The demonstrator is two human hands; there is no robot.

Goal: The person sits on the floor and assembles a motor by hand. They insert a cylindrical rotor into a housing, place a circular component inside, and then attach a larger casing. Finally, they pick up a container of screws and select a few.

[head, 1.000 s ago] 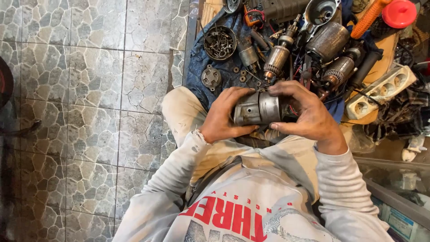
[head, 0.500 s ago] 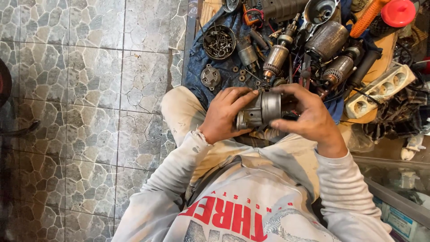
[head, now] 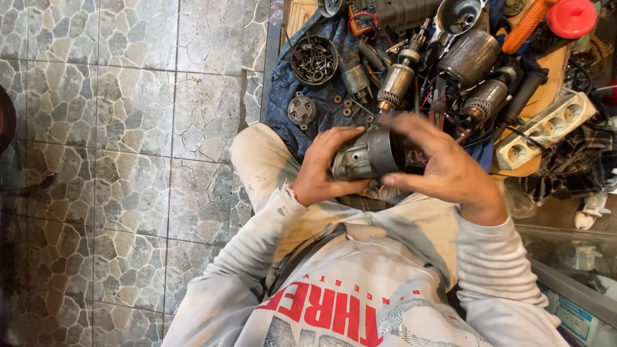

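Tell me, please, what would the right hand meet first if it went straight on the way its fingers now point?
Its fingers point left, so the right hand would most likely meet the motor housing first, held by the left hand. The fingertips already seem to be at its dark end; depth leaves contact unclear.

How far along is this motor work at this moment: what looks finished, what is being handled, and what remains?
Done: the tool looks stripped, with rotors and small gears spread on the blue cloth and screws in a round dish. In hand: the left hand grips a grey motor housing; the right hand is spread open beside it. Left: the loose parts lie apart, none fitted back.
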